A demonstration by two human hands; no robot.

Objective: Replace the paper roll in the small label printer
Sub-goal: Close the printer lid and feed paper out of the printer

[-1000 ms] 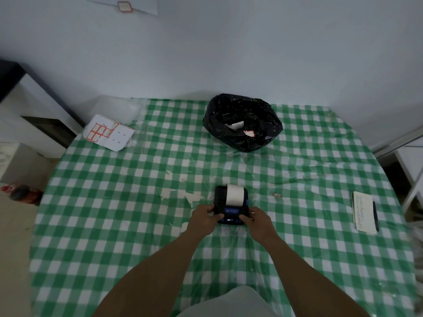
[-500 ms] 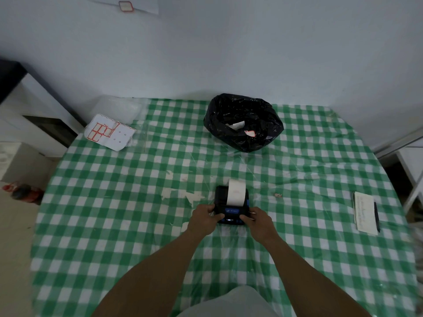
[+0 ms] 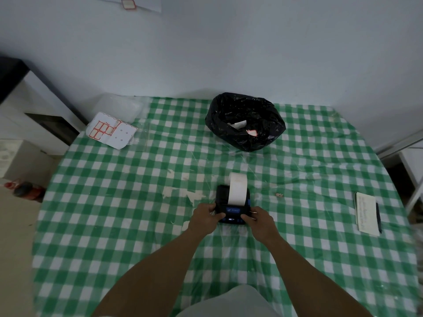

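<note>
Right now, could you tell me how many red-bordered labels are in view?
About 7: five or so on the label sheet at the table's far left, one in the black bag, one on the wall paper. Others may be hidden in the bag.

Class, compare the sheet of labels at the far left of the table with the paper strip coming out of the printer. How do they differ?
The label sheet lies flat on the tablecloth; the paper strip rises from the label printer and curls over. The label sheet carries red-bordered labels; the paper strip is plain white. The label sheet lies untouched; the printer feeding the paper strip is held by the left hand and right hand. Both are white paper.
</note>
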